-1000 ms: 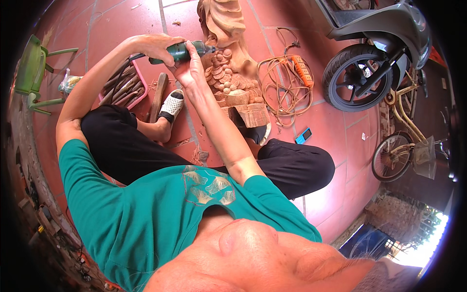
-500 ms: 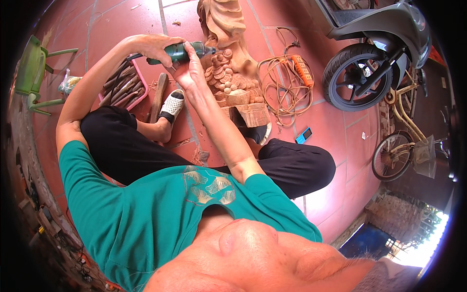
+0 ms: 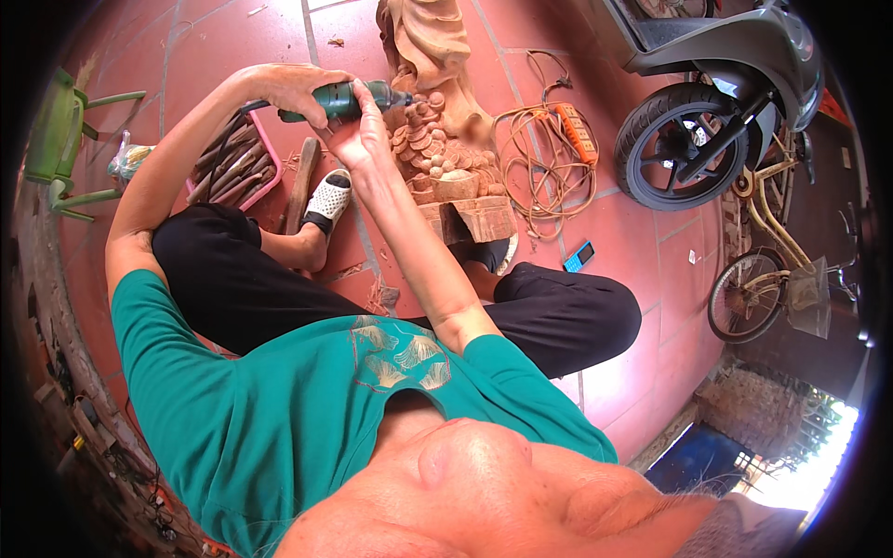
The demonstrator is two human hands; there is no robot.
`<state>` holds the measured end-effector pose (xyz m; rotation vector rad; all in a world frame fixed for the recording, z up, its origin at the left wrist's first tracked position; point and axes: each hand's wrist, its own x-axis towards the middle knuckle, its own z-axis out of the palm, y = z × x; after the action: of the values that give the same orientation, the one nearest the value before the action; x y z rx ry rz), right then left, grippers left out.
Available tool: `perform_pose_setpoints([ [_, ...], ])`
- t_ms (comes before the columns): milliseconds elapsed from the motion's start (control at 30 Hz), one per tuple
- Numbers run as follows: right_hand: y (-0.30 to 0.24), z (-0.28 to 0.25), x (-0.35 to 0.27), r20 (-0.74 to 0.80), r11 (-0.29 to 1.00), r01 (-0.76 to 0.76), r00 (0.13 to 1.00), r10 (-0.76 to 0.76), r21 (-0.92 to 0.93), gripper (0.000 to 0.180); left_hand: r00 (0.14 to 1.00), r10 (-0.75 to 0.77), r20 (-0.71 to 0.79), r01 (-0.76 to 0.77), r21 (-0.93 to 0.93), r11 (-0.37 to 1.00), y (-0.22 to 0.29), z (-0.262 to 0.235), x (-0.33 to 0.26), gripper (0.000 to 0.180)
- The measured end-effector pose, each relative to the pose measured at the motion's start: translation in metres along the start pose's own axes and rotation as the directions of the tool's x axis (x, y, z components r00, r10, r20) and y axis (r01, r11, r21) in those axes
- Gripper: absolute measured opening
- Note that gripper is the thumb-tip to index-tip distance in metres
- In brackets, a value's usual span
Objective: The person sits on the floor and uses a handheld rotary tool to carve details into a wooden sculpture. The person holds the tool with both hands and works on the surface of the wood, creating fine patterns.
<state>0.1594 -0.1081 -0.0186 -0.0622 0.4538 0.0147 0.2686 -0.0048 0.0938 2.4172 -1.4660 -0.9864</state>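
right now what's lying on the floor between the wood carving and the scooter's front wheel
In the head view, a coiled orange extension cord with its power strip lies on the red tiles between the wood carving and the scooter wheel.

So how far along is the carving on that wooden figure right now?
Largely shaped: the tall pale-brown wooden carving shows folds above and rounded scale-like relief lower down. In hand: the left hand grips the green handheld rotary tool, the right hand steadies it, tip at the relief. Left: the blocky base looks rough and square.

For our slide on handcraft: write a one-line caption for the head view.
Seated on red tiles, both hands, left hand and right hand, steady a green power tool against a wooden carving.
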Motion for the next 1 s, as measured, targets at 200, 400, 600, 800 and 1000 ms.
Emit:
perform_pose_setpoints([
  [200, -0.007, -0.005, 0.008, 0.013, 0.999, -0.004, 1.0, 0.005, -0.054, 0.032, 1.0, -0.03, -0.001, 0.03, -0.026, 0.999, 0.01, -0.004, -0.001, 0.095],
  [400, -0.009, -0.006, 0.006, 0.014, 0.998, -0.006, 1.0, 0.007, -0.069, 0.033, 0.999, -0.055, 0.001, 0.054, 0.011, 0.998, 0.013, -0.002, 0.0, 0.095],
  [600, -0.004, -0.005, -0.001, 0.042, 0.998, 0.013, 0.999, -0.011, -0.064, 0.035, 0.999, -0.045, 0.018, 0.044, 0.029, 0.999, 0.006, -0.001, 0.0, 0.094],
  [800, -0.002, -0.009, -0.002, 0.05, 0.999, 0.002, 0.999, -0.001, -0.033, 0.039, 1.0, 0.009, 0.022, -0.009, 0.016, 1.0, 0.007, -0.002, 0.0, 0.093],
  [1000, -0.003, -0.006, 0.003, 0.061, 0.999, 0.008, 0.998, -0.006, -0.032, 0.038, 1.0, -0.024, -0.008, 0.025, 0.025, 0.999, 0.01, -0.003, -0.003, 0.09],
])
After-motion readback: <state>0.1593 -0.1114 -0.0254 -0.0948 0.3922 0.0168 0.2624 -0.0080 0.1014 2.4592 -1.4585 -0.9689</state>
